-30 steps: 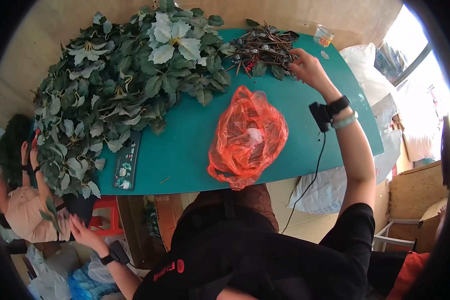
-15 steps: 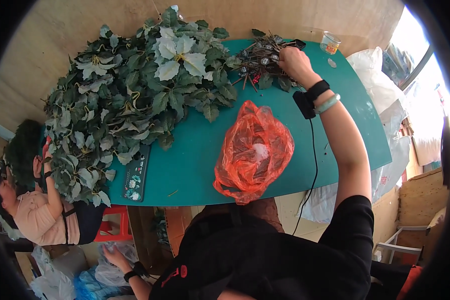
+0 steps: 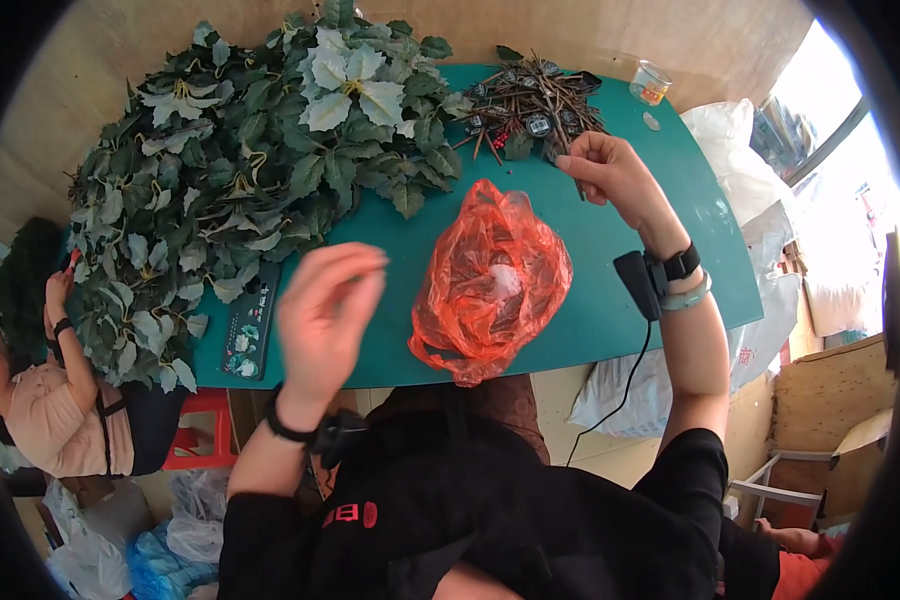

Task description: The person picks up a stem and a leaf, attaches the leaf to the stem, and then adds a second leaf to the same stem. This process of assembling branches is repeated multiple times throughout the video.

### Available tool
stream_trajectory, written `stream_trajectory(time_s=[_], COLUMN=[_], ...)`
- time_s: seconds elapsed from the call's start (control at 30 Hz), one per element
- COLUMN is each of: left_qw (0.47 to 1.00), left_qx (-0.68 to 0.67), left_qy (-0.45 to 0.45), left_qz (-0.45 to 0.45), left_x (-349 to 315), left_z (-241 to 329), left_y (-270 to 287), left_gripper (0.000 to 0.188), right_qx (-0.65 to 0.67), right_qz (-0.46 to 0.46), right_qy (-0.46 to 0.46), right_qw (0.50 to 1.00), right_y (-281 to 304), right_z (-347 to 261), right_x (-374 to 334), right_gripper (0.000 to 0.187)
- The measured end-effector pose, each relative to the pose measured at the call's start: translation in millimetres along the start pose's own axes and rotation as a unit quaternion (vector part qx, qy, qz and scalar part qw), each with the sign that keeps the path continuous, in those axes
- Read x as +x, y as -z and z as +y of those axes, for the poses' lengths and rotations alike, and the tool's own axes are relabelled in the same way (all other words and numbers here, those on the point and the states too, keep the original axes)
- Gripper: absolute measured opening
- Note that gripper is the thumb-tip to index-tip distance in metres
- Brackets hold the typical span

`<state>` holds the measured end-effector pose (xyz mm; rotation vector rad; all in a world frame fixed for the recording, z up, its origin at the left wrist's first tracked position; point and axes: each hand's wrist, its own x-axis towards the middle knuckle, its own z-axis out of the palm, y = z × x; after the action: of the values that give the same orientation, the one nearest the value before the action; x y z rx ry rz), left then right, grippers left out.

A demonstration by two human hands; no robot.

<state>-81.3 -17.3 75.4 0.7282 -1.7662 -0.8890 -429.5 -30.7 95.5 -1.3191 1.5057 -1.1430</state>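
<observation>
My right hand is raised over the far right of the table, thumb and fingers pinched on a thin dark stem, of which only a short end shows. Just beyond it lies a pile of brown twig stems with small dark round tags, a red berry sprig and some leaves. My left hand hangs above the table's near edge, blurred, fingers bent and apart from the thumb with nothing seen between them. An orange-red plastic bag, crumpled with a whitish patch on top, sits between my hands.
A large heap of green artificial leaf sprays covers the left of the green table. A dark printed box lies beside it. A clear cup stands at the far right. Another person works at the left, by a red stool.
My right hand has drawn back from the stem pile toward me. My left hand has risen from the clear plastic bags at the lower left to above the table's near edge.
</observation>
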Motion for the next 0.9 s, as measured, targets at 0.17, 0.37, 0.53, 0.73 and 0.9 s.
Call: stream_trajectory(time_s=[0.17,0.37,0.53,0.73,0.9], left_qw=[0.969,0.945,0.935,0.922,0.937], left_qx=[-0.198,-0.235,-0.258,-0.256,-0.180], left_qy=[0.075,0.160,0.176,0.223,0.222], left_qz=[-0.128,-0.162,-0.170,-0.185,-0.200], left_x=[22,18,3,-8,-15], left_z=[3,-5,-9,-4,-2], left_y=[-59,-80,-79,-62,-49], left_gripper=[0.019,0.020,0.021,0.018,0.016], right_qx=[0.120,0.165,0.252,0.170,0.156], right_qz=[0.000,-0.055,-0.093,-0.134,-0.050], right_qy=[0.017,0.081,0.062,0.092,0.154], right_qw=[0.993,0.981,0.961,0.972,0.974], right_y=[-14,-74,-106,-109,-97], right_z=[-7,-10,-12,-6,-34], right_x=[-27,-68,-80,-72,-74], right_gripper=[0.020,0.021,0.024,0.019,0.028])
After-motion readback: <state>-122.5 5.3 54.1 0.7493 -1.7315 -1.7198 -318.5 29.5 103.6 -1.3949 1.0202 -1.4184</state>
